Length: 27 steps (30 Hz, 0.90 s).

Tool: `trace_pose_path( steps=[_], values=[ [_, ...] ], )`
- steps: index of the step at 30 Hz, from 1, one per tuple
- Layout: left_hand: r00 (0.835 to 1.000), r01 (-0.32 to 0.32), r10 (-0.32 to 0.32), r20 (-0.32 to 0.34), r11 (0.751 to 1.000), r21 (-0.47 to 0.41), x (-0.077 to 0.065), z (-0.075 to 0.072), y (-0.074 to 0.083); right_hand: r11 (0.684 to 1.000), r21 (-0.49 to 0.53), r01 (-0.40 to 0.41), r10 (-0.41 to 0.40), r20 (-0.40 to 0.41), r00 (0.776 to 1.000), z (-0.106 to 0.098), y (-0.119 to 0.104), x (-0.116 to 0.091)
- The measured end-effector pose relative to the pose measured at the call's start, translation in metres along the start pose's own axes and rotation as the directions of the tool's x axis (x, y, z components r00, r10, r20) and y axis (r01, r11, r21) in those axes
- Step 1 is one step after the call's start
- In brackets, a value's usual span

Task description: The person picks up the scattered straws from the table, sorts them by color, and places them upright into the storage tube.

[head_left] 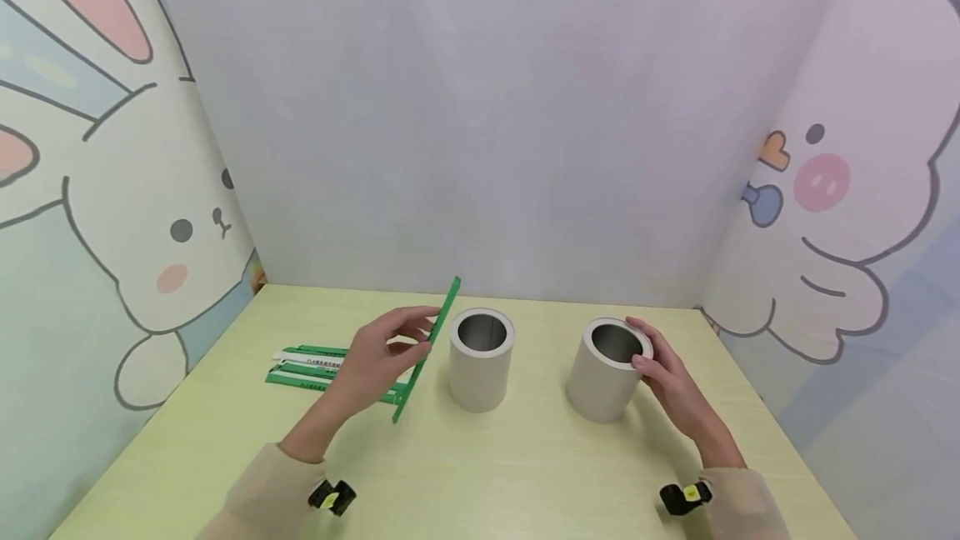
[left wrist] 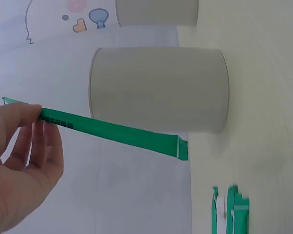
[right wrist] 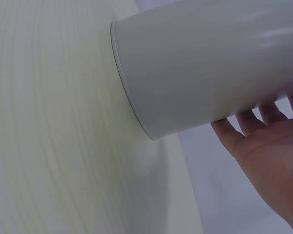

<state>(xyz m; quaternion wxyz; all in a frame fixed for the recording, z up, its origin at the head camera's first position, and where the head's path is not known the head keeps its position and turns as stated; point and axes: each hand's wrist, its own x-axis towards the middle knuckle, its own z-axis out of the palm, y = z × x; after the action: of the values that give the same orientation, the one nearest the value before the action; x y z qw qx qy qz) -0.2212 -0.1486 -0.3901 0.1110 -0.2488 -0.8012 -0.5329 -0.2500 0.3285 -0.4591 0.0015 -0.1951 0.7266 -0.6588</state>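
My left hand point(head_left: 375, 361) pinches a slim green wrapped packet point(left wrist: 112, 132) between thumb and fingertips, held up at a slant. Dark print runs along part of its wrapper. Just right of it stands a white open-topped cylindrical canister point(head_left: 480, 377) with a dark grey inside. With thumb and fingers at the rim, my right hand point(head_left: 673, 386) holds a second white canister point(head_left: 600, 382) on its right side. In the right wrist view, several fingertips point(right wrist: 227, 129) lie against this canister's wall, and its base is close over the tabletop.
More green and white wrapped packets point(head_left: 300, 375) lie side by side on the pale yellow table point(head_left: 510, 482), behind and left of my left hand. A white curtain point(head_left: 480, 123) hangs along the far edge. Cartoon-printed panels point(head_left: 172, 257) flank both sides.
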Motion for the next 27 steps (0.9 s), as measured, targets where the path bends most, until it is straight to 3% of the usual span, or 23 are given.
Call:
trace_pose_path(
  steps=[6,11,19,27],
  values=[
    [0.997,-0.031,0.019,-0.074,0.988,-0.154,0.021,0.041,0.020,1.000,-0.010,0.016,-0.016,0.012,1.000,-0.005,0.001,-0.003],
    [0.989,-0.033,-0.005,-0.147,0.967,-0.251,0.040,0.069,0.041,0.999,-0.040,0.007,-0.006,0.031,0.999,-0.006,-0.001,-0.003],
    [0.979,-0.081,0.011,-0.204,0.939,-0.335,0.074,0.107,0.065,1.000,-0.030,0.004,-0.003,0.056,0.998,-0.007,-0.001,-0.002],
    [0.966,-0.104,-0.006,-0.259,0.907,-0.408,0.099,0.138,0.074,0.997,0.048,0.057,-0.062,0.090,0.994,-0.011,0.007,-0.001]
  ],
)
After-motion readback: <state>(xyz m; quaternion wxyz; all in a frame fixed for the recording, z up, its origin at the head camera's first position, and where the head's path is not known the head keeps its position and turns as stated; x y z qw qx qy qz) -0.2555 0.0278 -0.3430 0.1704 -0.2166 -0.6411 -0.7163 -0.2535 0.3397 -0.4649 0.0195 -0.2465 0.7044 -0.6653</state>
